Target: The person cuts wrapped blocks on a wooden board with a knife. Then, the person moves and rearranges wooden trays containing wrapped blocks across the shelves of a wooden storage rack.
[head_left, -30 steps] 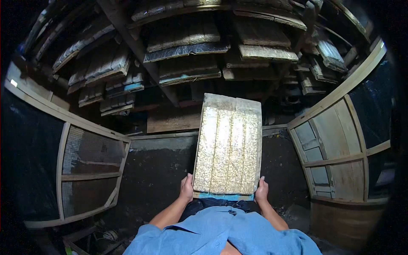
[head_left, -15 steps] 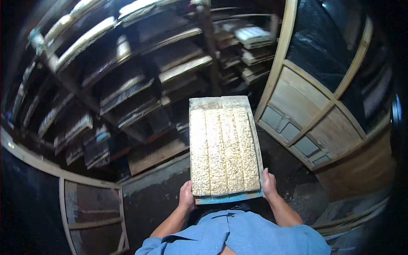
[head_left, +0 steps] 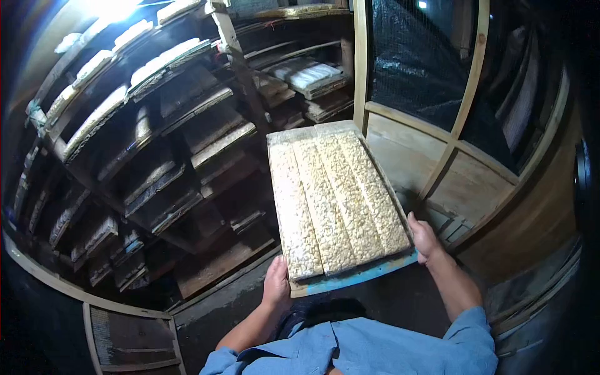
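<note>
Between both hands I carry a flat board (head_left: 356, 279) with a worn blue front edge, tilted a little to one side. Four long strips would be its load, but I name them simply as side-by-side slabs of pale, lumpy beans (head_left: 337, 200), which look like tempeh. My left hand (head_left: 276, 281) grips the near left corner, thumb on top. At the near right corner, my right hand (head_left: 424, 239) is closed on the edge with its thumb up. The fingers under the board are hidden.
Wooden racks (head_left: 231, 37) on the left and ahead hold several boards, some with white slabs (head_left: 309, 76). A wood-framed mesh door (head_left: 456, 134) stands at the right. Another framed panel (head_left: 128, 334) is at the lower left. A bright lamp (head_left: 112, 7) shines at the top left.
The board has risen and come nearer, turning slightly with its right side higher. Both hands keep their hold. My view has swung right, so the racks and door sit further left.
</note>
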